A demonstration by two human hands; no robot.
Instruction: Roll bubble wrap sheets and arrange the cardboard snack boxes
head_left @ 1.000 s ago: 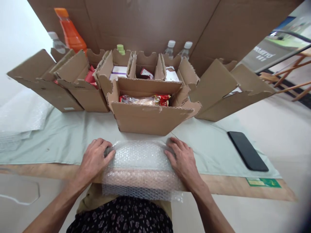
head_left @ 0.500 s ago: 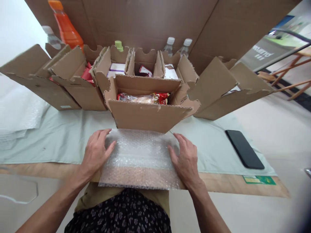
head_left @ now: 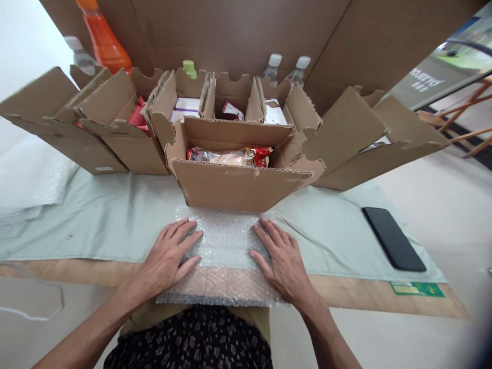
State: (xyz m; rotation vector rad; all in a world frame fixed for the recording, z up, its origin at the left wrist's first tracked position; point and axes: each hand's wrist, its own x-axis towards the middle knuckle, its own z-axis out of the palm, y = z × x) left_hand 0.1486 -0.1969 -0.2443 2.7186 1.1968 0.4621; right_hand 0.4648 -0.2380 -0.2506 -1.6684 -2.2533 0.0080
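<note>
A sheet of bubble wrap lies flat at the table's front edge, its near end reaching over the edge towards my body. On its left side rests my left hand, open, palm down, fingers apart. My right hand lies open on the right side in the same way, its fingers spread. Just beyond the sheet stands an open cardboard box holding a clear and red snack packet. Neither hand touches this box.
More open cardboard boxes stand in a row behind, before a tall cardboard panel and bottles. A black phone and a green card lie at the right. Further bubble wrap is at the left.
Both hands have moved inward over the bubble wrap, from its side edges onto its surface, and now lie flatter. The view has shifted slightly.
</note>
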